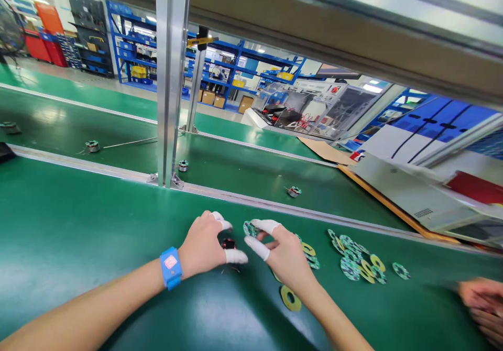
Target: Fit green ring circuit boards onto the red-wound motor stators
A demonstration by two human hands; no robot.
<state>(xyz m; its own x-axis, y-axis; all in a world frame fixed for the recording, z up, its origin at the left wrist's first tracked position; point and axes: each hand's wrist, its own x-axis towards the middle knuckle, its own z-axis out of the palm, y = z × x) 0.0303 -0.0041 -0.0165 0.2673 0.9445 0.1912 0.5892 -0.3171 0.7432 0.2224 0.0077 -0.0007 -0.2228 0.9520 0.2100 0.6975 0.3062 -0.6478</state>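
My left hand, with white finger cots on thumb and forefinger, curls round a small motor stator with black and copper-coloured parts. Thin wires stick out below the thumb, which hides the stator's lower side. Close by on the right, my right hand holds a green ring-shaped circuit board at its fingertips; white cots cover its thumb and forefinger too. Board and stator are apart. Beneath and beside my right wrist lie a yellow ring and more green and yellow rings, partly hidden.
A loose pile of ring boards lies to the right on the green bench. Another person's hand is at the right edge. Beyond a metal rail, several stators stand on a green belt. An upright metal post rises ahead.
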